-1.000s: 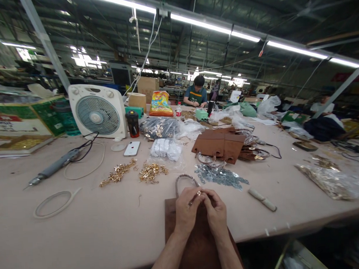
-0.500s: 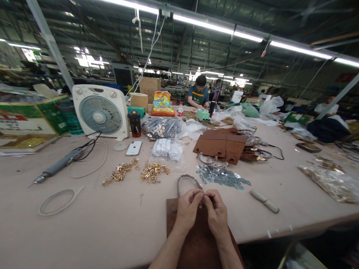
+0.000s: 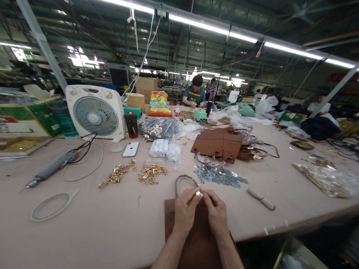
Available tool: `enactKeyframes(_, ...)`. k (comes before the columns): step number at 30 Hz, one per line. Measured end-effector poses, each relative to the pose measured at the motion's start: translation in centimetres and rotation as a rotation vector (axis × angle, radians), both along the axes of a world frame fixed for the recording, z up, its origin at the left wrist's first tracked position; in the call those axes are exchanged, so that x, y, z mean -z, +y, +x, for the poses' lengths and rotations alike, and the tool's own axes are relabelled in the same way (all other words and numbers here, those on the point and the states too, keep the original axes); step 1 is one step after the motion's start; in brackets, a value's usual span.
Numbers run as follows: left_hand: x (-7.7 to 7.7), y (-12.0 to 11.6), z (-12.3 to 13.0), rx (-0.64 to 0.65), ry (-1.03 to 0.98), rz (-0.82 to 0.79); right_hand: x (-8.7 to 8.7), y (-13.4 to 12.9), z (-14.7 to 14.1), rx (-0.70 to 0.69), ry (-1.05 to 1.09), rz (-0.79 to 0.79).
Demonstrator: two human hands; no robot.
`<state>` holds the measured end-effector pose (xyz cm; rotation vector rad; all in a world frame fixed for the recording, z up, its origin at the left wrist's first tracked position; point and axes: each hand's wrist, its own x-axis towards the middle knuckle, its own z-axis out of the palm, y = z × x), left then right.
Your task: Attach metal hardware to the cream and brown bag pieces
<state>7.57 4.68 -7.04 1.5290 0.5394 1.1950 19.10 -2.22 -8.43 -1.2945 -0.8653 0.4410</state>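
Observation:
A brown bag panel (image 3: 198, 243) with a thin looped handle (image 3: 181, 178) lies at the table's front edge, under my forearms. My left hand (image 3: 185, 211) is closed, thumb against fingertips, on a small shiny gold metal fitting (image 3: 199, 193). Right beside it, my right hand (image 3: 215, 209) pinches at the same spot by the handle's end. What lies between its fingertips is too small and covered to make out. Beyond my hands are two piles of gold fittings (image 3: 153, 173) and a spread of grey metal plates (image 3: 220, 176).
Stacked brown bag pieces (image 3: 218, 145) lie behind the grey plates. A corded electric screwdriver (image 3: 51, 169), a white phone (image 3: 131, 149) and a box fan (image 3: 96, 114) are on the left. A wrapped grey rod (image 3: 261, 199) lies right. A co-worker (image 3: 195, 92) sits across the table.
A bright gold glint now shows between my fingertips, where it was hidden before. Both hands stay pinched together at the handle's end. The whole view has shifted slightly.

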Motion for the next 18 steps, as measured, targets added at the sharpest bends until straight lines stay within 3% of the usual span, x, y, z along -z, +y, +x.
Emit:
enactKeyframes(11,0.1,-0.3,0.1,-0.017,0.054,0.197,-0.4,-0.4,-0.2,0.031,-0.020,-0.031)
enactKeyframes(18,0.1,-0.6,0.1,0.005,0.091,0.288,0.7,-0.5,0.3,-0.052,0.221,0.016)
